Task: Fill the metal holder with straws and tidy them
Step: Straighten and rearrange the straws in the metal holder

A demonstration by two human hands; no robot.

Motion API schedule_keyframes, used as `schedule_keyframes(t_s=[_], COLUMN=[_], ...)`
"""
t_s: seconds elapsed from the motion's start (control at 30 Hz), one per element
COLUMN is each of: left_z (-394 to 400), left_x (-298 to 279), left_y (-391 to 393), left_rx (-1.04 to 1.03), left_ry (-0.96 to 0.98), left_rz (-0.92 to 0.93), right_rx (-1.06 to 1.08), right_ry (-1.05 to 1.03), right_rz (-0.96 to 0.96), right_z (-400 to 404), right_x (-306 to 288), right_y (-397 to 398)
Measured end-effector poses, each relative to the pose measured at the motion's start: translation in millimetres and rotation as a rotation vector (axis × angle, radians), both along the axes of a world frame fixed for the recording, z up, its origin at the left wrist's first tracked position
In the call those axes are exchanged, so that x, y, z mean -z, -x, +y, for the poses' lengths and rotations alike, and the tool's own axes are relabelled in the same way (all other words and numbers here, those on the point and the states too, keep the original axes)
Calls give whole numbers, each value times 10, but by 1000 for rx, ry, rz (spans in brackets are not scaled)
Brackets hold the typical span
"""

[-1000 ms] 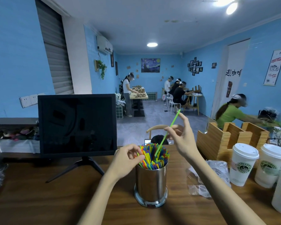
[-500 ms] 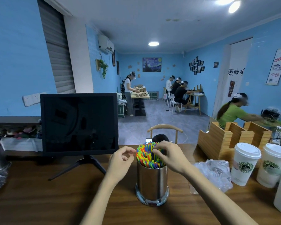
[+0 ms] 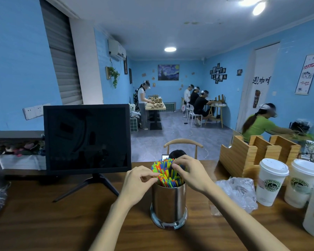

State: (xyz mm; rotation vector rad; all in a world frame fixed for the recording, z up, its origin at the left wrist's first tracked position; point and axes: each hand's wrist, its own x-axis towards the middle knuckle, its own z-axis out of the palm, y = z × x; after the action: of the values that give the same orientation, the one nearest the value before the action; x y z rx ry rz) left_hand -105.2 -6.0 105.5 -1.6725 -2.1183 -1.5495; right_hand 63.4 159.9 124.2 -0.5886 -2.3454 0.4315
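Tidying is where this looks to be at: the metal holder (image 3: 168,203) stands upright on the wooden table (image 3: 43,223), right in front of the person, packed with colourful straws (image 3: 164,173) that stick up out of its rim and fan a bit toward the left.

Left hand (image 3: 137,183) is at the left edge of the bunch, thumb and fingertips pinched together on the outermost straw tips. Right hand (image 3: 190,173) sits over the top right of the bunch, fingers curled down onto the tips — looks like it's pinching a few, though exactly which ones I can't tell.

What matters for the next bit: the straws' long axis runs roughly vertical, leaning left, and the bunch sits between the two hands, so both are equally close. My guess is squeezing inward from both sides, or tapping down from above, would square them up — the leaners are on the left hand's side.

Off to the right there's a crumpled plastic bag (image 3: 237,191) and some lidded paper cups (image 3: 270,180), and a dark monitor (image 3: 87,137) to the left.
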Motion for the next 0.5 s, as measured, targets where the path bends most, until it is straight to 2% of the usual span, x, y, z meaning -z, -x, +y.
schedule_keyframes(t_s=[0.2, 0.5], left_z=[19, -3], left_x=[-2, 36], left_y=[-8, -25], left_rx=[-50, -31], left_ry=[-37, -73], left_rz=[-44, 94], right_rx=[-5, -32], right_ry=[-6, -11], right_rz=[-1, 14], right_z=[-16, -43], right_x=[-13, 10], right_y=[-6, 45])
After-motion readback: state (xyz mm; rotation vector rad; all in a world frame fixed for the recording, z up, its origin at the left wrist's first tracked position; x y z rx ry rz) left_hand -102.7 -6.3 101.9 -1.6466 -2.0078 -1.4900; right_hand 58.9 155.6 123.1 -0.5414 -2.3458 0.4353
